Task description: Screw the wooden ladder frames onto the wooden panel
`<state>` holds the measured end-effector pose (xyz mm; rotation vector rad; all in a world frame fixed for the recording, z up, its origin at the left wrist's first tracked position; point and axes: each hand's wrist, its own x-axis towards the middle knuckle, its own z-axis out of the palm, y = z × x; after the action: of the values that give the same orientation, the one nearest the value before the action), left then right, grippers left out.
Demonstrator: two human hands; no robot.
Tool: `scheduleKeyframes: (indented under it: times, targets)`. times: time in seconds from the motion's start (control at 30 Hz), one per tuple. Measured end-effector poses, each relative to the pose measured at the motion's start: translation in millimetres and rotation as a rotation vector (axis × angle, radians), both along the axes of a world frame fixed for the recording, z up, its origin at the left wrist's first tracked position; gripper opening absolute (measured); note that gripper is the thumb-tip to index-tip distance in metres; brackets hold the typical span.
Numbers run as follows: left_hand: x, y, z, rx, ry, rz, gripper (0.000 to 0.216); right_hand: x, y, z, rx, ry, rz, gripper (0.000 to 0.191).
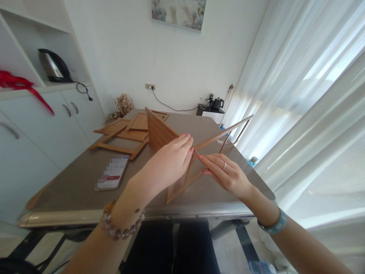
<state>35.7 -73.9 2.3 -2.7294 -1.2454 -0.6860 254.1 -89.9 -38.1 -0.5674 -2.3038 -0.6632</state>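
In the head view, my left hand is closed over the edge of an upright wooden panel, with its fingertips near a corner. There the panel meets a light wooden frame that slants away to the right. My right hand is just beside that corner, its thumb and forefinger pinched together. Something small and thin shows at those fingertips, too small to name. Below my hands, the lower part of the wooden assembly rests on the table, partly hidden by my left hand and forearm.
Several flat wooden panels and frames lie at the left of the table. A phone lies nearer to me. A small jar is by the right edge. Behind stands a low cabinet with a black kettle; curtains hang at the right.
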Motion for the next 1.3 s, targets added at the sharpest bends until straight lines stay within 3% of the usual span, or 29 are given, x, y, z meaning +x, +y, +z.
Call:
scheduleKeyframes:
  times: [0.23, 0.4, 0.47, 0.53, 0.63, 0.7, 0.77, 0.8, 0.87, 0.97, 1.17, 1.3]
  targets:
    - [1, 1, -0.6, -0.026, -0.009, 0.008, 0.05, -5, -3, 5.7, 0.101, 0.031, -0.088, 0.049]
    - [0, 2, -1.9, -0.036, -0.007, 0.0, 0.05, -16, -13, 10.6, 0.33, -0.012, -0.386, 0.008]
    - [0, 2, -2.1, -0.032, -0.014, -0.003, 0.05, -21, -17, 11.1, 0.273, 0.025, -0.469, 0.029]
    - [0, 2, -2.1, -0.032, -0.022, -0.004, 0.05, -27, -19, 11.0, 0.055, 0.157, -0.463, 0.044]
    - [0, 2, -1.1, -0.048, -0.022, 0.001, 0.05, -34, -20, 9.7, -0.549, 0.525, -0.333, 0.057]
    - [1, 1, 0.1, -0.061, -0.011, 0.007, 0.05, -37, -19, 6.6, -1.025, 0.785, -0.146, 0.061]
    - [1, 0, 1.1, -0.077, 0.001, 0.012, 0.05, -38, -19, 0.4, -1.387, 0.985, 0.107, 0.056]
    - [1, -1, 1.4, -0.085, 0.003, 0.013, 0.05, -39, -18, -3.8, -1.497, 1.05, 0.231, 0.053]
    - [1, -1, 1.5, -0.095, -0.008, 0.013, 0.05, -41, -16, -13.3, -1.574, 1.116, 0.396, 0.048]
    - [0, 0, 1.0, -0.092, -0.037, 0.008, 0.05, -41, -10, -24.9, -1.392, 1.043, 0.343, 0.052]
    - [-1, 0, 0.6, -0.096, -0.042, -0.005, 0.05, -25, 5, -20.0, -0.452, 0.501, -0.125, 0.059]
    - [-1, 1, -0.6, -0.092, -0.057, -0.005, 0.05, -19, 2, -10.8, -0.184, 0.286, -0.344, 0.05]
